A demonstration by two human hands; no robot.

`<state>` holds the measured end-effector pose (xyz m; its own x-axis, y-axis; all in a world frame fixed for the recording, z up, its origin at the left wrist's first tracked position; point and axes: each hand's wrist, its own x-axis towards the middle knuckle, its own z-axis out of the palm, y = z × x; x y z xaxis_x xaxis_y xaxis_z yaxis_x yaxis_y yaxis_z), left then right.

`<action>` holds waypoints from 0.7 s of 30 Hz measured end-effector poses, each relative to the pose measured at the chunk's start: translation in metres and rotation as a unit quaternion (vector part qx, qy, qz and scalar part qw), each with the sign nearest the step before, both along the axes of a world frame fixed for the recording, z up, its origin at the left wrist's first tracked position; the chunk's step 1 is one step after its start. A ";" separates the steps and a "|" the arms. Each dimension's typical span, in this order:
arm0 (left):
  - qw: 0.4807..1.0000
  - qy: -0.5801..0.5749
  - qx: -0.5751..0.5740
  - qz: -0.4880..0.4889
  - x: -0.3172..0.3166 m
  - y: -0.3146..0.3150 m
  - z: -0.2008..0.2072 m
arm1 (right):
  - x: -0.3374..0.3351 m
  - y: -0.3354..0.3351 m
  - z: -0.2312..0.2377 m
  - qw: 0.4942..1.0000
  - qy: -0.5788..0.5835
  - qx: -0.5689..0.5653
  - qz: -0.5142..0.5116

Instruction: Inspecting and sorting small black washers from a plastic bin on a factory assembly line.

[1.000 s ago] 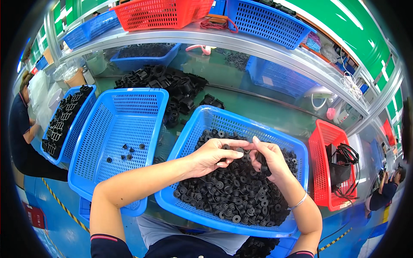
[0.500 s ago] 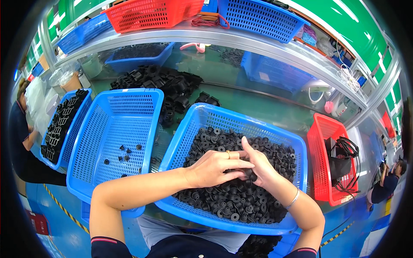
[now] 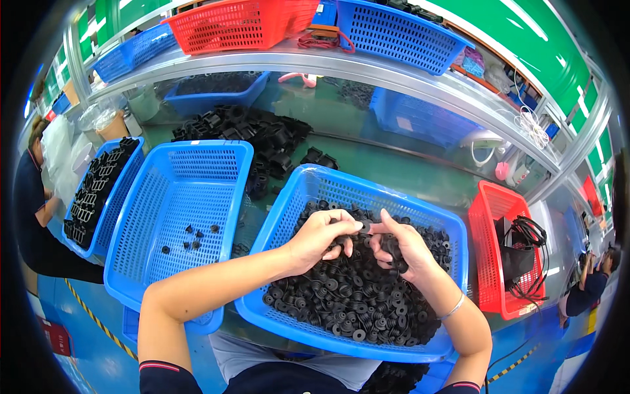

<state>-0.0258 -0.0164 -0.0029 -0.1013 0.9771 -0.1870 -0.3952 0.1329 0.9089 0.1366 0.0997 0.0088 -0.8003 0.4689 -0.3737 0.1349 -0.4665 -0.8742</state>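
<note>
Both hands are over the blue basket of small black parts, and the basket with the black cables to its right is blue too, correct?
Not quite: the head view shows that the cable basket is red. The left hand and right hand are over the blue basket of small black parts, as you said.

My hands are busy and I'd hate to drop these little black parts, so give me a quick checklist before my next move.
1. Right hand holding black parts: ok.
2. Left hand gripping the dark piece at its thumb tip securely: cannot tell, the grip is partly hidden.
3. Both hands over the large blue basket: ok.
4. Room in the neighbouring blue basket on the left: ok, only a few small black pieces lie there.
5. Cables away from the hands: ok, bunched mostly in the red basket on the right.
</note>
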 end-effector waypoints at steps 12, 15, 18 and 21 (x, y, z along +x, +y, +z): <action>0.994 -0.096 -0.043 0.028 -0.001 0.003 -0.001 | 0.001 0.004 0.004 0.998 -0.009 -0.059 0.019; 0.999 0.012 0.024 -0.024 0.002 0.001 -0.001 | 0.000 0.000 0.006 0.998 -0.028 -0.049 0.012; 0.954 0.245 0.172 -0.021 0.010 0.000 0.001 | 0.000 0.000 0.002 0.997 -0.044 -0.051 0.032; 0.879 0.408 0.246 -0.029 0.015 -0.003 -0.006 | -0.004 -0.012 0.007 0.995 -0.092 0.012 0.036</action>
